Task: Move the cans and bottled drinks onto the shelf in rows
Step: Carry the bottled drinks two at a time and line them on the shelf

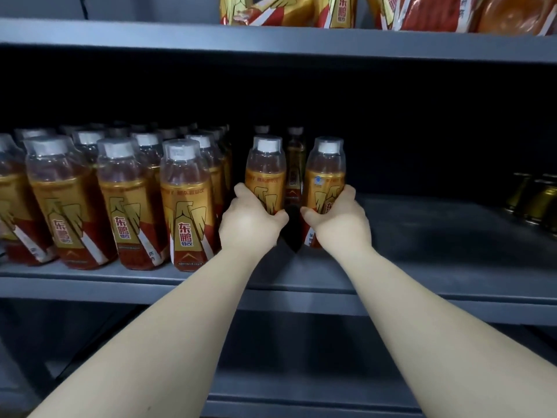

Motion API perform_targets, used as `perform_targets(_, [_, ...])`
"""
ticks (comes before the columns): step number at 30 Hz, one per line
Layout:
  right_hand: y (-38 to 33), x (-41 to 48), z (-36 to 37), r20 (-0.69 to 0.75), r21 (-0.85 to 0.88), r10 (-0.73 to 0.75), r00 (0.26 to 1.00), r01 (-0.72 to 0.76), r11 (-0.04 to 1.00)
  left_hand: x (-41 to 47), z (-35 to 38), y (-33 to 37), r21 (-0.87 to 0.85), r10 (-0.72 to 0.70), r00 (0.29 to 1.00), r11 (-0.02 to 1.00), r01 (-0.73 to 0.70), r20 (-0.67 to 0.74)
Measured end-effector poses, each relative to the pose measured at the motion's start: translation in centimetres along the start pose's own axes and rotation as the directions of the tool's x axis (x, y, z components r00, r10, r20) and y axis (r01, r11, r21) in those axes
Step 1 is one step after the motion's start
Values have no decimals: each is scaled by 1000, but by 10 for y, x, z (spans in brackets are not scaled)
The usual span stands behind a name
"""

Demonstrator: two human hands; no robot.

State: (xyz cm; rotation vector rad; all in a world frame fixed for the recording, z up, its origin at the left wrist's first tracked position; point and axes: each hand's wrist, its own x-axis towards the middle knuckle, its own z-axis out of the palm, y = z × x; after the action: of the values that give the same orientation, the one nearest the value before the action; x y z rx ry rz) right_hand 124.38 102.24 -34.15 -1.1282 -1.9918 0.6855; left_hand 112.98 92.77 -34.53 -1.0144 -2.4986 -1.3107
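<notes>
Both my arms reach into the middle shelf (422, 236). My left hand (250, 221) grips a gold-and-red labelled drink bottle (265, 173) with a clear dome cap, held upright. My right hand (337, 218) grips a second bottle of the same kind (327, 173) just to its right. Between and behind them stand two more bottles (295, 164), deeper in the shelf. To the left, several rows of identical bottles (120, 200) fill the shelf from front to back.
Gold cans (536, 200) stand at the shelf's far right. The dark shelf floor lies bare between my right hand and the cans. Gold-and-red packs (286, 10) sit on the shelf above. A lower shelf edge (301, 399) shows below my arms.
</notes>
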Motion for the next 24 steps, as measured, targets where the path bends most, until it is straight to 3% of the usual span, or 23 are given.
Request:
perform_targets(7, [-11,27,27,13,41,1,1000,-1,999,33,18,-1,-40,-122,992,992,122,17])
perform_targets(14, [-14,55,54,18,117,-23,1000,21,993,59,40,-8,-96,-99,995,991,98,-9])
perform_targets(24, [-17,87,77,23,39,10,1000,-11,999,90,59,-12,-18,-167,986,986,167,-3])
